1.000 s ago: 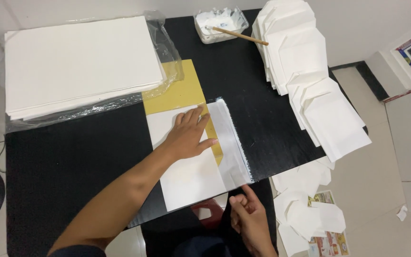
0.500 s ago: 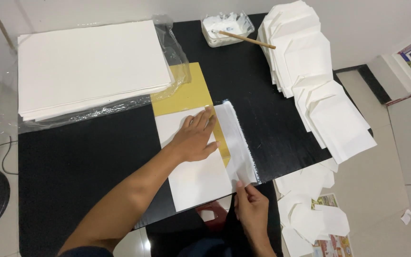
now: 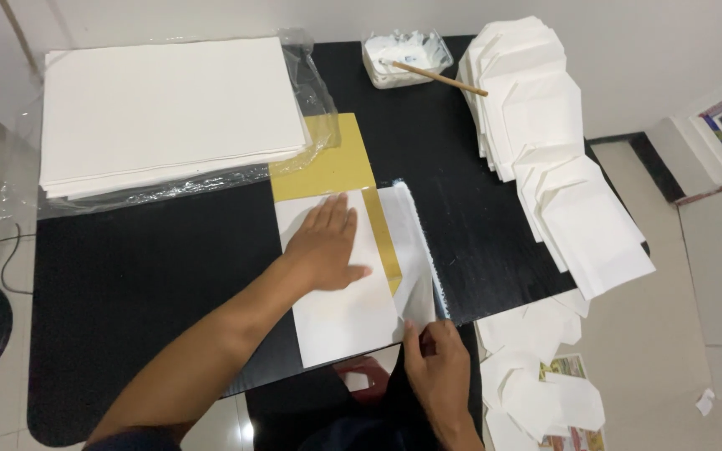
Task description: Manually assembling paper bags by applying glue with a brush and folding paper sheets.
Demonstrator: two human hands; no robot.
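My left hand (image 3: 327, 245) lies flat, fingers spread, on a white paper sheet (image 3: 340, 313) that rests over a yellow board (image 3: 319, 163) on the black table (image 3: 152, 276). My right hand (image 3: 436, 367) pinches the near corner of the sheet's right flap (image 3: 407, 242), which is lifted and folding over a yellow strip of the board. The flap's outer edge looks wet and shiny.
A thick stack of white sheets (image 3: 160, 113) on clear plastic wrap lies at the back left. A clear tub of white paste (image 3: 403, 54) with a wooden stick (image 3: 440, 78) stands at the back. Folded white envelopes (image 3: 545, 142) are fanned along the right edge, more on the floor (image 3: 536, 392).
My right hand rose from below the table edge and took hold of the flap's near corner. The left hand stayed pressed on the sheet.
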